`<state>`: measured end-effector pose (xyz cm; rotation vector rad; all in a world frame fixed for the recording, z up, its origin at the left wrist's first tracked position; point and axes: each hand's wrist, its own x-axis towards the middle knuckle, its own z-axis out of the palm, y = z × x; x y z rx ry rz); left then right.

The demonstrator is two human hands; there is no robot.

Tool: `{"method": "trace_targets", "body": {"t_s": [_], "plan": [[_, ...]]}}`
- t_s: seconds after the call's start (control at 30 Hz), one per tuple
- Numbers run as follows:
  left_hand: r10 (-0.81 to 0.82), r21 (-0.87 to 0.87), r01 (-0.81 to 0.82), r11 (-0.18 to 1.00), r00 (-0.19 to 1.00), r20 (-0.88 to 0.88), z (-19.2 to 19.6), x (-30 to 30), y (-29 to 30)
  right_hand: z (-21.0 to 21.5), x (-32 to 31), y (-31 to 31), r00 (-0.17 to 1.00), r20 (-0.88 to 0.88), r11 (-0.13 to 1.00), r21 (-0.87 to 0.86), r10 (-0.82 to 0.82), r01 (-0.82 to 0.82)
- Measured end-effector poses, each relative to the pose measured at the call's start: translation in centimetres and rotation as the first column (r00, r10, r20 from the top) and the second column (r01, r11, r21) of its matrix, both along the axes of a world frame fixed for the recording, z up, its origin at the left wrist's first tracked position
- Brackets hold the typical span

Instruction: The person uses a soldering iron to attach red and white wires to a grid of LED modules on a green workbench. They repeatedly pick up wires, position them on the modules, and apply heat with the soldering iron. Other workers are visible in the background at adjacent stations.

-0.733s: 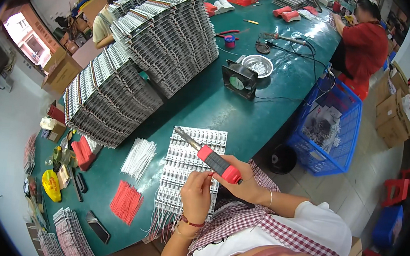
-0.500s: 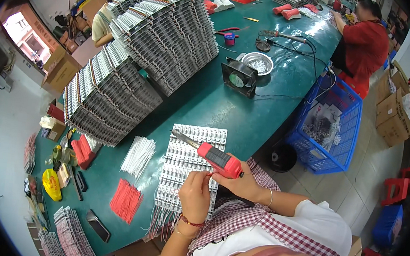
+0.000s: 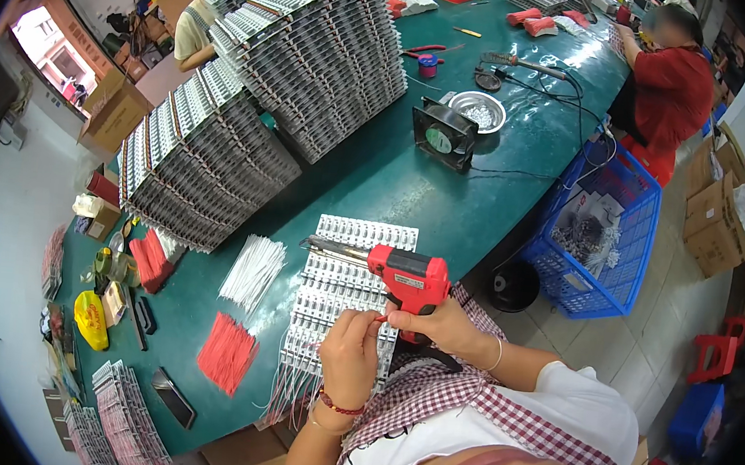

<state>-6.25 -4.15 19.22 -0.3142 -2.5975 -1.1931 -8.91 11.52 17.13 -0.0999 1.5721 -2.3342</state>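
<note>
My right hand (image 3: 448, 328) is closed round the handle of a red and black soldering gun (image 3: 413, 276). Its long metal tip points left, above a panel of white circuit boards (image 3: 371, 231) set with rows of small parts. The fingers of my left hand (image 3: 349, 346) are pinched near the panel's lower half. A thin red piece (image 3: 381, 318), seemingly a wire, shows between the fingertips of both hands. Loose wires (image 3: 292, 394) hang from the panel's near edge. Left of the panel lie a bundle of white wires (image 3: 252, 271) and a bundle of red wires (image 3: 227, 353).
Tall stacks of boards (image 3: 316, 68) stand at the far left. A fan (image 3: 445, 134), a metal bowl (image 3: 499, 120) and a soldering iron (image 3: 529, 65) are farther back. A blue crate (image 3: 603, 279) stands right of the table. A phone (image 3: 174, 398) lies left. Another person (image 3: 668, 90) sits far right.
The soldering gun has rolled in my right hand, so its side now faces up and its tip lies more level. My left hand stays pinched in nearly the same place.
</note>
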Motion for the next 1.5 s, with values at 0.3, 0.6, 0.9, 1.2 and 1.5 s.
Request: {"method": "trace_targets", "body": {"t_s": [0.3, 0.6, 0.9, 1.2, 1.5], "plan": [[0.143, -0.105, -0.149, 0.983, 0.988, -0.064, 1.6, 1.6, -4.8, -0.2, 0.5, -0.4, 0.992, 0.091, 0.996, 0.037, -0.086, 0.082], [0.407, -0.238, -0.416, 0.878, 0.909, -0.088, -3.3, 5.8, -13.9, -1.9, -0.8, 0.4, 0.991, 0.134, 0.984, -0.177, 0.019, 0.005], [0.340, -0.284, -0.366, 0.886, 0.930, -0.140, -5.8, 3.7, -15.1, -1.7, -1.3, -1.7, 0.969, 0.215, 0.977, -0.195, 0.124, -0.082], [0.302, -0.358, -0.323, 0.876, 0.946, -0.114, -8.4, 2.9, -15.3, -2.4, 0.3, -2.6, 0.999, -0.011, 0.933, 0.360, 0.033, -0.027], [0.236, -0.352, -0.283, 0.892, 0.957, -0.169, -9.5, 1.7, -15.2, -2.2, 0.6, -4.6, 0.982, 0.162, 0.905, 0.395, 0.097, -0.155]]}}
